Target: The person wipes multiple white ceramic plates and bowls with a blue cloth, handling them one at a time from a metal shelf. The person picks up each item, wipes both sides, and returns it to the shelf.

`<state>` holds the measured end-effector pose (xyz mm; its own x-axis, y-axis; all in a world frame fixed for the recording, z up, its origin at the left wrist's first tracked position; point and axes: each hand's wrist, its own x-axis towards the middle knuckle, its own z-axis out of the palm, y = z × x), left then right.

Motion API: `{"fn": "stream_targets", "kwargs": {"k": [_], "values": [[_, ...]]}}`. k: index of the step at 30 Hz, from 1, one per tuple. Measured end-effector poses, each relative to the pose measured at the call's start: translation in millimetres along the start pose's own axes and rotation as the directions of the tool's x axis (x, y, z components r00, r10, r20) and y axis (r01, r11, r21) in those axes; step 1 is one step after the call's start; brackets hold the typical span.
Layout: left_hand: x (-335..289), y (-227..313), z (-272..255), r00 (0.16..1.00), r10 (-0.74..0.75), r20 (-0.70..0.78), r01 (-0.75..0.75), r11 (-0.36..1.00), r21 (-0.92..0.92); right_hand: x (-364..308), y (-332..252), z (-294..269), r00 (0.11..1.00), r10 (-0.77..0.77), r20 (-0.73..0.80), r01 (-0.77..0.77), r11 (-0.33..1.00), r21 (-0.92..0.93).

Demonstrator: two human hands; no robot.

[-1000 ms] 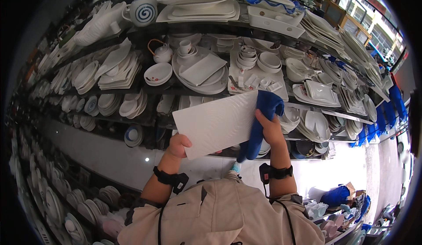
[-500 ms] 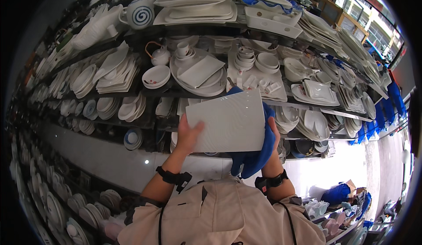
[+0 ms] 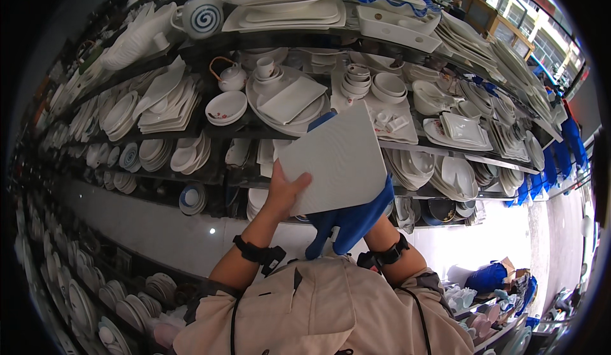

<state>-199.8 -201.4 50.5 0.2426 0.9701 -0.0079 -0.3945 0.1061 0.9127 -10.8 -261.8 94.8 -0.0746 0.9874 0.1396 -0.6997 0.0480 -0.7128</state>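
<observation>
A white rectangular plate (image 3: 337, 161) with fine wavy relief is held up in front of me, tilted with one corner pointing up. My left hand (image 3: 286, 189) grips its left edge, thumb on the face and fingers behind. A blue cloth (image 3: 356, 218) is bunched under and behind the plate, hanging below its lower edge and showing at its right corner. My right hand (image 3: 383, 226) is mostly hidden behind the cloth and plate, pressing the cloth to the plate's underside; its fingers do not show.
Ahead, tiered dark shelves hold stacked white dishes, with a small teapot (image 3: 231, 76), floral bowls (image 3: 226, 108) and a large swirl-patterned jug (image 3: 202, 18). A lower rack of plates (image 3: 130, 310) stands at near left. Blue bundles (image 3: 489, 280) and more crockery lie at near right.
The plate has turned, its right side swinging down and a corner rising. My right hand has slid from the right edge to beneath it with the cloth. The left hand keeps its grip.
</observation>
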Motion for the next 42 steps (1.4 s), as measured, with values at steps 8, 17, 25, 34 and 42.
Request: {"fn": "stream_targets", "kwargs": {"k": [8,17,25,34,42], "values": [[5,18,-12,0.999,0.006,0.047,-0.002,0.996,-0.090,-27,-27,-6,0.996,-0.011,-0.091,0.026,0.986,0.164],[13,-5,-34,0.940,-0.196,0.281,0.282,0.907,-0.313,-30,-25,9,0.997,-0.044,-0.060,0.042,0.998,-0.038],[0,10,26,0.961,-0.183,0.206,0.217,0.964,-0.154,9,21,8,0.997,0.069,-0.024,-0.072,0.989,-0.132],[23,-26,4,0.956,0.280,-0.087,-0.159,0.743,0.650,28,68,-35,0.889,0.394,0.235,-0.458,0.740,0.493],[17,0,5,0.940,0.340,-0.036,-0.329,0.927,0.181,19,45,-22,0.925,0.369,0.088,-0.360,0.780,0.512]]}}
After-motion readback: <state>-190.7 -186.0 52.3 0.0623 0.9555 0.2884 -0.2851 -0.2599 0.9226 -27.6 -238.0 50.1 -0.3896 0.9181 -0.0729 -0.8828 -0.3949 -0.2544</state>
